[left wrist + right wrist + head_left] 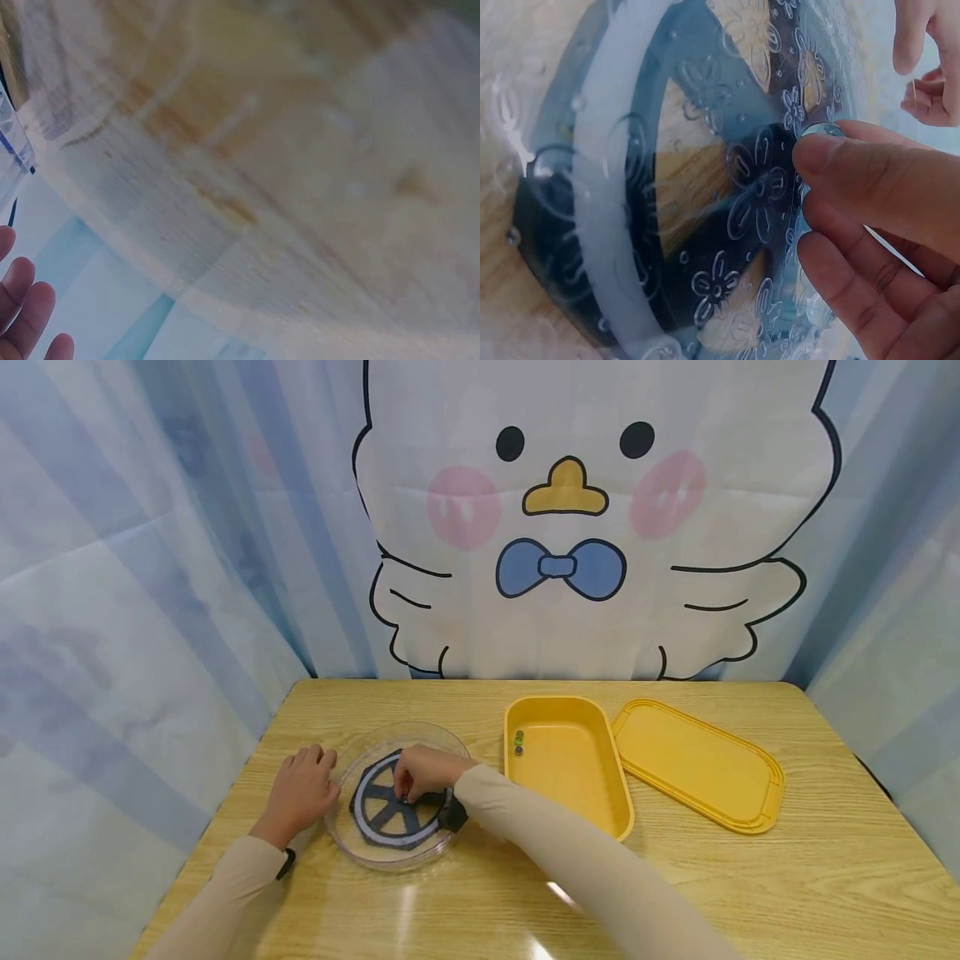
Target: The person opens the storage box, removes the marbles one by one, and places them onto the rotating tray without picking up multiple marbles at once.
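On the table sits a clear round dish with raised flower patterns, visible in the right wrist view. A dark six-spoked wheel shape with a pale ring shows through its base; whether it lies inside or underneath, I cannot tell. My right hand is over the dish's middle, pinching a glassy marble between thumb and index finger. My left hand is at the dish's left side, fingers extended and relaxed, thumb close to the rim. In the left wrist view only some fingertips show.
Right of the dish stands a yellow tray with several small marbles by its left wall. My right forearm crosses its near corner. A yellow lid lies beside it, one end against the tray. Curtains hang around the table.
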Motion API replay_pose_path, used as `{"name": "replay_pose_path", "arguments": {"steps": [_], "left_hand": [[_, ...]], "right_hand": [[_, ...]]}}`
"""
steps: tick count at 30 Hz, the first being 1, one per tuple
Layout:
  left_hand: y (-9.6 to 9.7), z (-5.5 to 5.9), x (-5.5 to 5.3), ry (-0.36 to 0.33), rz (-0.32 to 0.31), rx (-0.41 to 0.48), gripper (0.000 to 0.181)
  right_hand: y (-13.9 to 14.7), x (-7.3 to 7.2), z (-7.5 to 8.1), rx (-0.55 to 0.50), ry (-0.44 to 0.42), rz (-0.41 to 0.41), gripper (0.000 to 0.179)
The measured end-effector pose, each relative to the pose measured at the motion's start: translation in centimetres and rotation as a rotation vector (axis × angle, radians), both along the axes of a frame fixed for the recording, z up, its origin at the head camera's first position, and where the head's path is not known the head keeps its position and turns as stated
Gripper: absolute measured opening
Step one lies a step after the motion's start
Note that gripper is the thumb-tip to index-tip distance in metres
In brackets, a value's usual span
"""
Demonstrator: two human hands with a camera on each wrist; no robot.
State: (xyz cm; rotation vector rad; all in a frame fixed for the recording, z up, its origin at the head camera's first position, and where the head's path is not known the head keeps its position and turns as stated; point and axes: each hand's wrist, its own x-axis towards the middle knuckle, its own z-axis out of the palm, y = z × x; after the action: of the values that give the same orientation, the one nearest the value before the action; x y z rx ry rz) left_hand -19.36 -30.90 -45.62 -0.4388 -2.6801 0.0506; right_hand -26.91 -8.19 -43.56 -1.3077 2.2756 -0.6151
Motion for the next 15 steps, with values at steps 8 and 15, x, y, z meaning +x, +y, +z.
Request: {"name": "replay_pose_path", "arguments": {"steps": [8, 15], "left_hand": [[0.0, 0.0, 0.0, 0.007, -0.003, 0.008, 0.016], [0.2, 0.4, 0.2, -0.024, 0.008, 0.006, 0.015]], "right_hand": [[0.1, 0.1, 0.1, 0.013, -0.003, -0.004, 0.009], [0.7, 0.3, 1.6, 0.024, 0.023, 0.006, 0.012]]}}
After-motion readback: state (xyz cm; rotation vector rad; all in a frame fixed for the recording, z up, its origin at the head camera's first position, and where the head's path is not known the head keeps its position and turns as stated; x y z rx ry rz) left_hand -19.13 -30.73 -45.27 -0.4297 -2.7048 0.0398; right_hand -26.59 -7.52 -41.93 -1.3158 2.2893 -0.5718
